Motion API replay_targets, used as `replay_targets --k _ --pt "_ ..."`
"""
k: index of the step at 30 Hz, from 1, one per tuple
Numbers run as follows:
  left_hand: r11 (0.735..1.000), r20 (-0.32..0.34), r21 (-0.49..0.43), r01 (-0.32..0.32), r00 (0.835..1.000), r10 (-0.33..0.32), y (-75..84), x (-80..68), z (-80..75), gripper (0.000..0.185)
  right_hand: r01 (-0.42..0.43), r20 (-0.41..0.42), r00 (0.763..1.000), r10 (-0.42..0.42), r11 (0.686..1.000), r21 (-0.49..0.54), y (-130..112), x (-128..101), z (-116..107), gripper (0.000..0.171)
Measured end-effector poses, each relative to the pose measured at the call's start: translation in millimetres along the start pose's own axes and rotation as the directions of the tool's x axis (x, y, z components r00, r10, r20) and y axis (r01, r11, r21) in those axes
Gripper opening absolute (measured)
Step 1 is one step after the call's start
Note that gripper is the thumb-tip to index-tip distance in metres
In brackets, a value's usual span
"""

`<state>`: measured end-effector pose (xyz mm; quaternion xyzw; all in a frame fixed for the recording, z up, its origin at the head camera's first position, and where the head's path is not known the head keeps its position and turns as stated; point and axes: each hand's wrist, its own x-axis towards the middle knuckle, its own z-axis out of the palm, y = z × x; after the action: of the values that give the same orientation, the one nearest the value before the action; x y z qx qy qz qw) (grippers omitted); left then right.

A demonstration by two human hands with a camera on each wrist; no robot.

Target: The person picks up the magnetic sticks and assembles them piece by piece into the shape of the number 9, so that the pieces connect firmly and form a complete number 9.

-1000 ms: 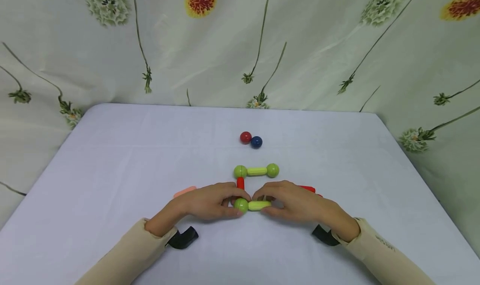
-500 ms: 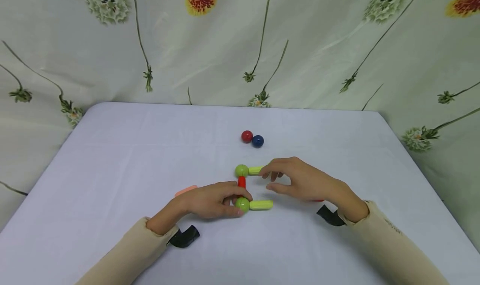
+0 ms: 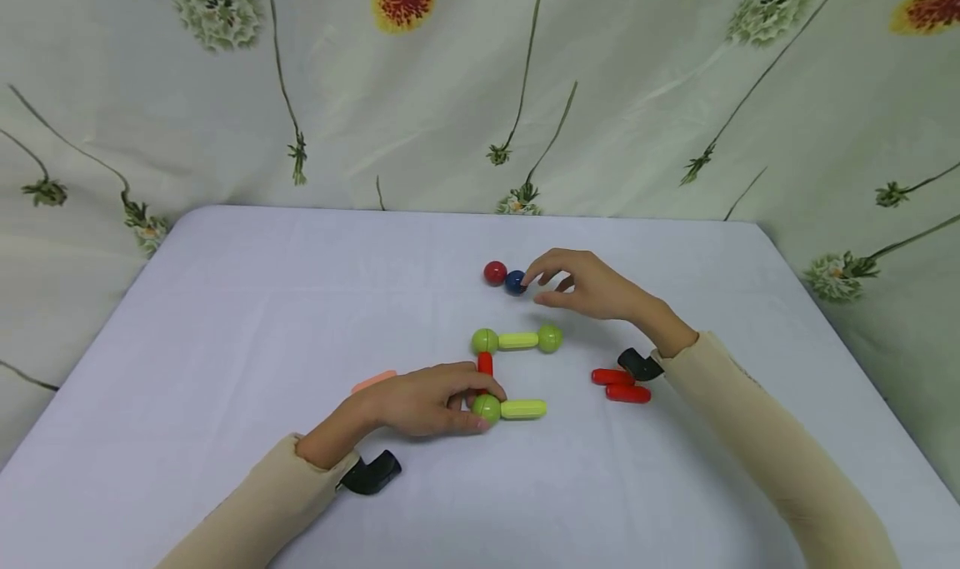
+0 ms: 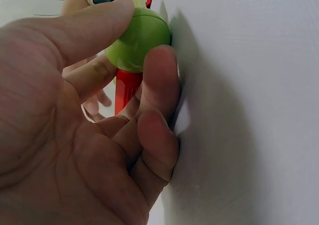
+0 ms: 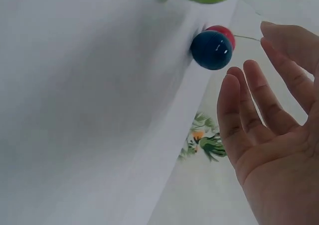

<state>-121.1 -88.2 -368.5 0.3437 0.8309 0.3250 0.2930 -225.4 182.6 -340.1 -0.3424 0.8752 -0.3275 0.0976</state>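
Note:
A toy frame lies mid-table: a green ball (image 3: pixel 486 408) joined to a yellow-green rod (image 3: pixel 523 408), a red rod (image 3: pixel 485 362) rising to a second green ball (image 3: pixel 484 341), another yellow-green rod (image 3: pixel 518 341) and a third green ball (image 3: pixel 550 338). My left hand (image 3: pixel 435 402) pinches the near green ball (image 4: pixel 139 38) between thumb and fingers. My right hand (image 3: pixel 570 286) hovers open just right of a blue ball (image 3: pixel 514 282) that touches a red ball (image 3: pixel 494 272); in the right wrist view its fingers (image 5: pixel 254 110) stay apart from the blue ball (image 5: pixel 212 49).
Two loose red rods (image 3: pixel 621 385) lie right of the frame, under my right forearm. A pink rod (image 3: pixel 372 381) lies left of my left hand. The white table (image 3: pixel 225 302) ends at a flowered curtain (image 3: pixel 637 94) behind.
My right hand let go of the near yellow-green rod, passed over the upper rod and moved back to beside the blue ball. The two red rods came into sight. My left hand stayed put.

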Motion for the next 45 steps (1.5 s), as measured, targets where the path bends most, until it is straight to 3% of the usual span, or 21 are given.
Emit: replay_targets --k 6,18,33,45 --pt "1.000 0.009 -0.014 0.006 1.000 -0.006 -0.9 -0.3 0.3 0.029 -0.066 -0.016 0.998 0.067 0.997 0.027 9.4 13.4 -1.7 0.026" --pt "1.000 0.009 -0.022 0.010 1.000 -0.010 -1.3 -0.3 0.3 0.029 -0.104 0.029 0.994 0.103 0.993 0.047 17.3 31.6 4.8 0.026" --pt "1.000 0.000 -0.013 0.002 1.000 -0.002 -0.8 0.5 0.8 0.029 -0.107 0.039 0.993 0.107 0.994 -0.007 17.1 32.2 7.6 0.026" --pt "1.000 -0.003 -0.016 0.002 1.000 -0.002 0.6 -0.8 -0.2 0.028 -0.124 0.046 0.991 0.123 0.992 0.020 16.7 19.4 6.2 0.029"
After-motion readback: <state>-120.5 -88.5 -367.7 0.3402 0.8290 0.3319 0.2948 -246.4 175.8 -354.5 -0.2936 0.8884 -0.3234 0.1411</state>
